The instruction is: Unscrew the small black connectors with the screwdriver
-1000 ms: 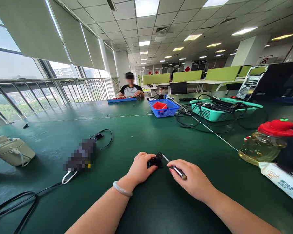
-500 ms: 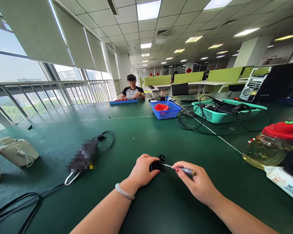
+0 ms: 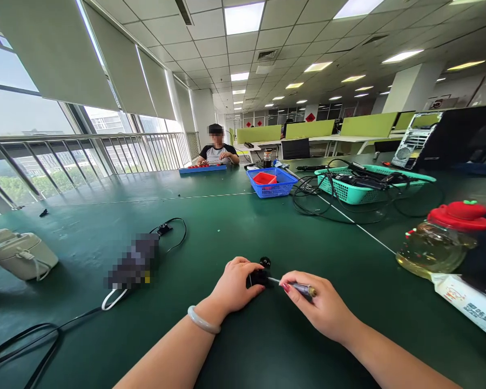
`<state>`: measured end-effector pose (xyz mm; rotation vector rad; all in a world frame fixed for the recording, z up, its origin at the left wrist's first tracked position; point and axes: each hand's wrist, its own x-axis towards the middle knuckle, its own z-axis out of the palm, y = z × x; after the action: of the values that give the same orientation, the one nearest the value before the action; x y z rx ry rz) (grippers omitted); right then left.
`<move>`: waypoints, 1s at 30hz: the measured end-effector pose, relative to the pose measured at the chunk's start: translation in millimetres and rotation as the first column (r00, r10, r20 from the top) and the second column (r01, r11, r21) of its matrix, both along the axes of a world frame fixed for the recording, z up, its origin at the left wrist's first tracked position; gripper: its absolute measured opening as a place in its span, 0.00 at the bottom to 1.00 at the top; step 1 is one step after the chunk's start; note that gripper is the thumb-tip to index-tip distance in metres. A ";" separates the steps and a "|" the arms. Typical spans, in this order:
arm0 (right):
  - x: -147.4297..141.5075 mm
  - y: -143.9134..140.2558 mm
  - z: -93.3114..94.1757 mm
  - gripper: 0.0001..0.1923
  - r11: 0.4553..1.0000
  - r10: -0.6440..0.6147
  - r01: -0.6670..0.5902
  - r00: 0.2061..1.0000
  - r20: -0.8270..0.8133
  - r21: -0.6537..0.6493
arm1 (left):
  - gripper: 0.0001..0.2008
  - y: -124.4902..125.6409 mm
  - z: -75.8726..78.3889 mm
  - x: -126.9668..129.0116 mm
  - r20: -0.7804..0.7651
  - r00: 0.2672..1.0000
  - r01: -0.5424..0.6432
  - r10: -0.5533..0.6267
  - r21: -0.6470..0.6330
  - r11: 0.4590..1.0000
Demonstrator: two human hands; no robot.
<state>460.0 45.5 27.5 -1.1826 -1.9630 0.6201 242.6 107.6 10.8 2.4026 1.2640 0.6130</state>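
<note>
While my left hand (image 3: 235, 283) pins the small black part (image 3: 259, 277) to the bench (image 3: 235, 227), my right hand (image 3: 322, 309) pinches the screwdriver (image 3: 297, 287), tip in — turning comes next, I reckon.

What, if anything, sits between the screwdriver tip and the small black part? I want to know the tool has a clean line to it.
Nothing visible does. The left hand grips the small black part on the green table; the right hand holds the screwdriver, whose tip already meets the part.

Pale bangle (image 3: 203, 320), red-painted nails (image 3: 286, 288)
</note>
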 end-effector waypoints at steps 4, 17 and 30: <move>0.7 0.6 -2.2 0.14 1.000 0.005 -0.005 1.000 0.009 0.003 | 0.22 -0.3 0.3 0.9 0.001 1.000 0.026 -0.026 -0.003 1.000; 3.1 9.1 -8.1 0.20 0.987 -0.108 0.081 0.974 -0.199 -0.141 | 0.21 1.8 -1.0 1.2 -0.023 0.998 0.055 -0.054 0.015 0.998; 4.1 22.7 -17.0 0.28 0.918 -0.280 0.072 0.815 -0.508 -0.390 | 0.21 -0.1 3.0 1.8 -0.014 0.999 0.039 -0.039 -0.026 0.999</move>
<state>464.1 68.2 10.5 -1.2062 -1.2557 1.1126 244.4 107.5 13.8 2.4093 1.2204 0.5658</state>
